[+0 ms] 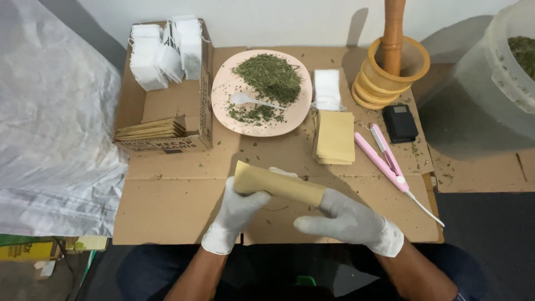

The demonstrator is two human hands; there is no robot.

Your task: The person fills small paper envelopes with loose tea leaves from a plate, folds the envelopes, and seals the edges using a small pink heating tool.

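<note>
Both my hands wear white gloves and hold one tan paper pouch (277,184) above the cardboard sheet (173,200). My left hand (236,213) grips the pouch's left end. My right hand (348,221) grips its right end. Beyond them a pink plate (223,106) carries a heap of dried green herbs (270,78) and a white plastic spoon (251,100). A stack of tan pouches (335,137) lies right of the plate, with a pile of white filter bags (327,89) behind it.
A cardboard box (167,106) at left holds white filter bags and tan pouches. A wooden mortar with pestle (392,67), a black scale (400,122) and a pink heat sealer (384,156) sit at right. A plastic tub of herbs (501,83) stands far right, a white sack (50,128) at left.
</note>
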